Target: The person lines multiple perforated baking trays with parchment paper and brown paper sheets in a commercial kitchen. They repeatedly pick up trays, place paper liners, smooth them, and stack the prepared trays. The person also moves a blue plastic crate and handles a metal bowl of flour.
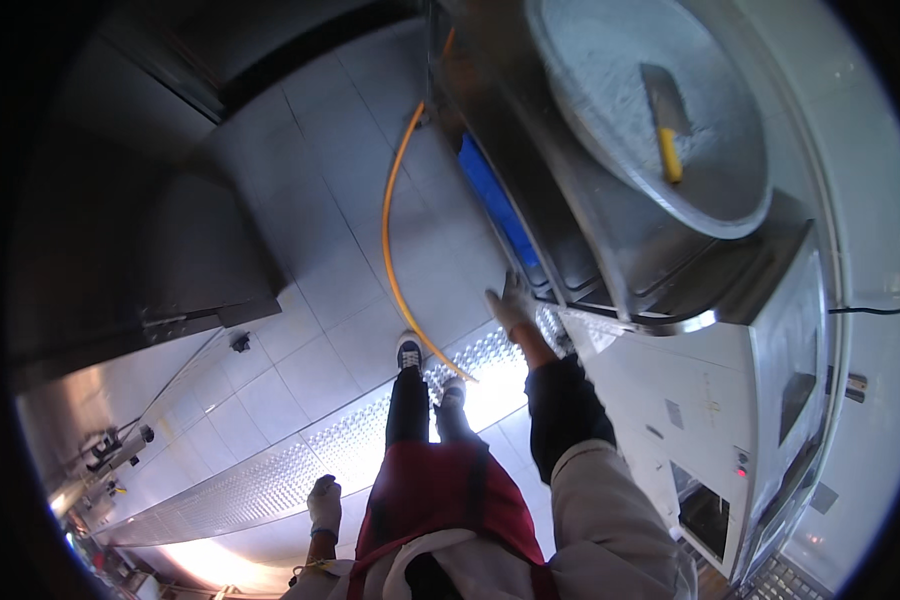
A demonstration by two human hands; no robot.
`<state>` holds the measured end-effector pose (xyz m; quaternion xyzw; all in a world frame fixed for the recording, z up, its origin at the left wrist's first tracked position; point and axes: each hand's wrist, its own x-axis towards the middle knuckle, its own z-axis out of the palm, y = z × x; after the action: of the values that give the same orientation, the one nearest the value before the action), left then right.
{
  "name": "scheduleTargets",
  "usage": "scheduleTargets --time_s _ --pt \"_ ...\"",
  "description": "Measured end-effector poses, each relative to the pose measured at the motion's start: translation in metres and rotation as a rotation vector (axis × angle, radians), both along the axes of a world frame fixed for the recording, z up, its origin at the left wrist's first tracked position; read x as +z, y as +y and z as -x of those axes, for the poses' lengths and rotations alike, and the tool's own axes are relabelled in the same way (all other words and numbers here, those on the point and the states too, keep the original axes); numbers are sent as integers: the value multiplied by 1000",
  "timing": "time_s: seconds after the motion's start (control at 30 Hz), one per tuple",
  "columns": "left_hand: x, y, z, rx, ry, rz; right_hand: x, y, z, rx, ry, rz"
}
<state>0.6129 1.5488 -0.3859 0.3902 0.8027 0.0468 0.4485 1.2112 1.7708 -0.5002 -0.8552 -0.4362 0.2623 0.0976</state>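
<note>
My left hand (325, 504), in a pale glove with bands at the wrist, hangs beside the red apron (450, 495); its fingers look curled, with nothing visible in them. Gloved too, my right hand (511, 304) reaches forward by the lower corner of a stainless steel work table (630, 307), fingers spread and holding nothing; whether it touches the metal I cannot tell. On the table stands a large round metal bowl (690, 214) with white, rough-textured matter (607, 82) inside. A broad-bladed scraper with a yellow handle (670, 154) lies in the bowl.
An orange hose (386, 225) curves over the tiled floor to my feet. A perforated metal floor strip (270, 472) crosses beneath me. A blue panel (499, 199) shows under the table. White equipment (667, 397) with a red light stands right, a dark metal cabinet (187, 247) left.
</note>
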Motion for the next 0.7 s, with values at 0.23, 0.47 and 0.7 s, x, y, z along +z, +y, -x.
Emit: scheduleTargets --time_s 0.23,0.47,0.7 --pt "-26 47 -2 403 -111 125 -85 128 -71 -46 -218 95" --pt "-42 82 10 431 -226 205 -204 142 -140 -368 -28 246" --pt "-35 72 5 443 -260 219 -167 132 -70 126 -505 282"
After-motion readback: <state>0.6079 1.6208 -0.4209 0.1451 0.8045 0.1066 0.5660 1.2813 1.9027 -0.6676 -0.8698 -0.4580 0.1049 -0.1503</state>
